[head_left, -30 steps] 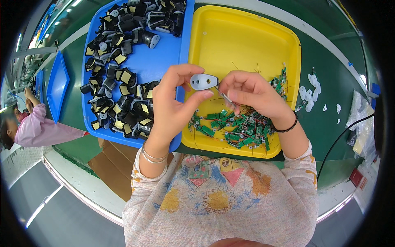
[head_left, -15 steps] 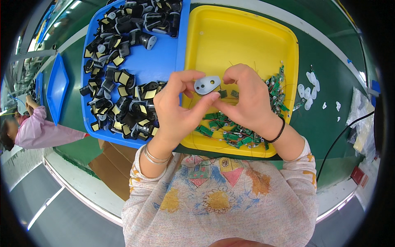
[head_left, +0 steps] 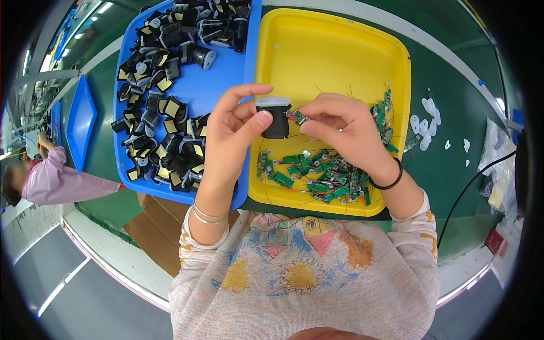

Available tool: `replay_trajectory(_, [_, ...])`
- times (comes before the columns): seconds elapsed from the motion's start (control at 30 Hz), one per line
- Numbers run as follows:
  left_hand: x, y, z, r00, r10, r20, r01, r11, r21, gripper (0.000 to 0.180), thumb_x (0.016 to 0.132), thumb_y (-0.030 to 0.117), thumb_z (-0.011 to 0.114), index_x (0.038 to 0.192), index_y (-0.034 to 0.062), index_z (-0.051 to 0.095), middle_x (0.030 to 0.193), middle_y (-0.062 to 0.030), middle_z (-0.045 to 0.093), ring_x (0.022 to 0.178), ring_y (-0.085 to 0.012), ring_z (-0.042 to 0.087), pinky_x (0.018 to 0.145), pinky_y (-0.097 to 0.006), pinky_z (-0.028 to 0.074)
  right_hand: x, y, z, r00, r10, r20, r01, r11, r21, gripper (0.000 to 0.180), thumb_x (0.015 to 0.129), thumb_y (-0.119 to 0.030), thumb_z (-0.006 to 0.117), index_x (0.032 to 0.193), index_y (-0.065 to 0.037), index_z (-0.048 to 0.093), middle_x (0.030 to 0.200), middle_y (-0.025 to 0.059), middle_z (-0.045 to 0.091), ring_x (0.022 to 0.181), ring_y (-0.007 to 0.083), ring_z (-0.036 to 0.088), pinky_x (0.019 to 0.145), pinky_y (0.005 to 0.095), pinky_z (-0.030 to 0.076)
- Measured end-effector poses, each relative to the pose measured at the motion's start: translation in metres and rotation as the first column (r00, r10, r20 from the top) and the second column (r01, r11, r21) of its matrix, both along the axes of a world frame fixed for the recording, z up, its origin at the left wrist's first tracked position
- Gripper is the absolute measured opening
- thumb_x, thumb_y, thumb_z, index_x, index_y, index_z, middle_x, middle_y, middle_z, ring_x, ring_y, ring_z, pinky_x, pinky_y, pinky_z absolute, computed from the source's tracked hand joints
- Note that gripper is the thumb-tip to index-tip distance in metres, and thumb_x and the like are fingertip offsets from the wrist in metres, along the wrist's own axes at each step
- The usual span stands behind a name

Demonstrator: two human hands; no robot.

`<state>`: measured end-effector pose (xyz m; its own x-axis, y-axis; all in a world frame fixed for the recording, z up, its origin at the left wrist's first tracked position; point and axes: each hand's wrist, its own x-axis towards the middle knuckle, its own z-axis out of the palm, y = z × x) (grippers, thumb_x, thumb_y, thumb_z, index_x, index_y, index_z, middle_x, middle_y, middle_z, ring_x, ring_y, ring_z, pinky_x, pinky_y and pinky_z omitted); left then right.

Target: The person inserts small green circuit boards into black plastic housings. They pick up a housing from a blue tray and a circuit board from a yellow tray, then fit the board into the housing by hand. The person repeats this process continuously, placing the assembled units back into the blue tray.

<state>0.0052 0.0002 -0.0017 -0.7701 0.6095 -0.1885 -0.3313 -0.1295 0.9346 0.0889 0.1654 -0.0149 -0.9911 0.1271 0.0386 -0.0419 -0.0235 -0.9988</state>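
Observation:
My left hand grips a black casing with a grey cap, held upright above the yellow tray. Close to the casing's right side, my right hand pinches a small green circuit board. Thin wires run between the board and the casing. Below both hands, several green circuit boards with wires lie in a pile in the tray. Its right side holds more of them.
A blue tray full of black casings adjoins on the left. White oval pieces lie on the green table at right, near clear plastic bags and a black cable. A co-worker in a pink sleeve sits far left.
The casing has been tipped from its grey cap facing up to standing upright, with its black side showing. My right hand now has a circuit board between its fingers, beside the casing.

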Motion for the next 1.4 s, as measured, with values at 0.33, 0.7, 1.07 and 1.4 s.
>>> replay_trajectory(0.33, [0.001, 0.0, -0.006, 0.983, -0.145, 0.114, 0.133, 0.985, 0.114, 0.039, 0.076, 0.002, 0.062, 0.111, 0.0024, 0.046, 0.093, -0.01, 0.062, 0.084, -0.0124, 0.058, 0.077, -0.023, 0.045, -0.002, 0.006, 0.001, 0.977, 0.129, 0.168, -0.017, 0.837, -0.546, 0.015, 0.076, -0.002, 0.063, 0.085, -0.001, 0.051, 0.077, 0.0057, 0.06, 0.063, 0.0128, 0.062, 0.057, 0.0216, 0.052])
replay_trajectory(0.7, [0.007, 0.005, -0.004, 0.986, -0.148, 0.075, 0.141, 0.986, 0.087, 0.037, 0.078, -0.001, 0.059, 0.112, 0.0013, 0.045, 0.093, -0.0096, 0.061, 0.084, -0.0115, 0.057, 0.075, -0.023, 0.044, -0.002, 0.007, -0.004, 0.969, 0.21, 0.13, -0.087, 0.781, -0.618, 0.014, 0.075, -0.003, 0.065, 0.08, -0.002, 0.053, 0.074, 0.0049, 0.06, 0.058, 0.0104, 0.059, 0.054, 0.0204, 0.05])
replay_trajectory(1.07, [0.009, 0.002, -0.011, 0.9, -0.187, -0.395, 0.14, 0.979, -0.146, 0.035, 0.08, 0.002, 0.058, 0.111, -0.0009, 0.044, 0.103, -0.0199, 0.059, 0.088, -0.0159, 0.058, 0.078, -0.027, 0.045, -0.002, 0.014, 0.0, 0.935, 0.262, 0.24, -0.099, 0.84, -0.533, 0.012, 0.073, -0.003, 0.067, 0.081, 0.0, 0.058, 0.074, 0.0054, 0.061, 0.059, 0.01, 0.059, 0.055, 0.0197, 0.049])
replay_trajectory(1.4, [0.012, 0.007, -0.009, 0.94, -0.177, -0.291, 0.168, 0.984, -0.056, 0.041, 0.076, -0.003, 0.056, 0.116, 0.0, 0.045, 0.119, -0.0143, 0.049, 0.096, -0.0138, 0.053, 0.078, -0.026, 0.045, 0.002, 0.004, 0.0, 0.981, 0.105, 0.163, -0.06, 0.964, -0.259, 0.011, 0.073, -0.006, 0.068, 0.075, 0.001, 0.059, 0.074, 0.0039, 0.062, 0.061, 0.0089, 0.059, 0.054, 0.0203, 0.048])
